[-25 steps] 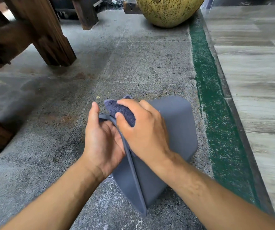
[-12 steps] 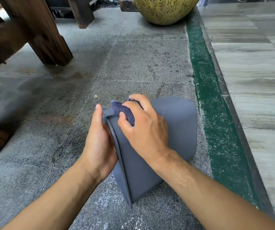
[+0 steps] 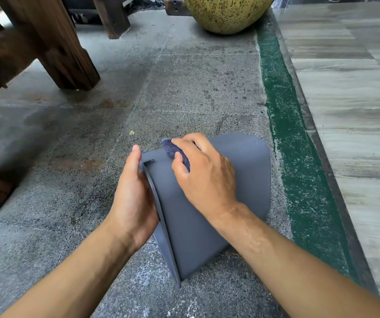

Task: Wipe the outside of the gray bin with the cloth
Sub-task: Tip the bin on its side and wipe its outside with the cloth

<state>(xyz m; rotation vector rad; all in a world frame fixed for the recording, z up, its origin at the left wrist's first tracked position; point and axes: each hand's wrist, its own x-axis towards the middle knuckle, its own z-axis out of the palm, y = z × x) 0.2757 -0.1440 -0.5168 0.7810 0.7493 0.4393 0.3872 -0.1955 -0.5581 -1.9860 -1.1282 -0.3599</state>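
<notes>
The gray bin (image 3: 248, 180) lies on its side on the stone floor, its rim toward me and its base pointing away to the right. My left hand (image 3: 134, 193) grips the rim on the left, with the fingers hidden inside the opening. My right hand (image 3: 205, 177) presses a bunched dark blue cloth (image 3: 173, 149) against the bin's upper outer wall near the rim. Only a small part of the cloth shows past the fingers.
Dark wooden furniture legs (image 3: 58, 49) stand at the left and back. A large yellow-green speckled pot (image 3: 228, 12) sits at the top centre. A green painted strip (image 3: 285, 125) and a raised grey step (image 3: 349, 106) run along the right.
The bin has turned so its opening faces more to the left and more outer wall shows. My right hand with the cloth has slid right and away along the wall.
</notes>
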